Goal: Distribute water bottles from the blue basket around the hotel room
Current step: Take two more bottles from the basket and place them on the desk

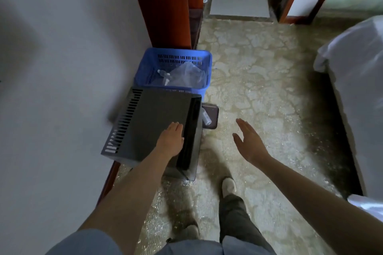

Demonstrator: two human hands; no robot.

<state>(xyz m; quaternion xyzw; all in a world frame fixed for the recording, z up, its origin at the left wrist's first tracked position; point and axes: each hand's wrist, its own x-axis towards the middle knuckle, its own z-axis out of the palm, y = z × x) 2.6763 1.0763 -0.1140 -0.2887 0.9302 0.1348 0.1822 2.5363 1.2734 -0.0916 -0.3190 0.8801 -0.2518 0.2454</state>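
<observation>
A blue plastic basket (204, 62) stands on the carpet against the wall, holding water bottles (165, 76) and crumpled clear plastic wrap. In front of it sits a black mini fridge (153, 122). My left hand (171, 139) lies flat on its top near the front edge, fingers together, gripping nothing. My right hand (247, 141) hovers open above the carpet to the right, holding nothing. One bottle (206, 118) lies on a small dark tray (214, 113) just right of the fridge.
A white wall runs along the left, ending at a reddish wooden door frame (165, 6). A bed with white covers (356, 89) fills the right side. Patterned carpet (259, 72) stretches ahead to a doorway. My feet stand below.
</observation>
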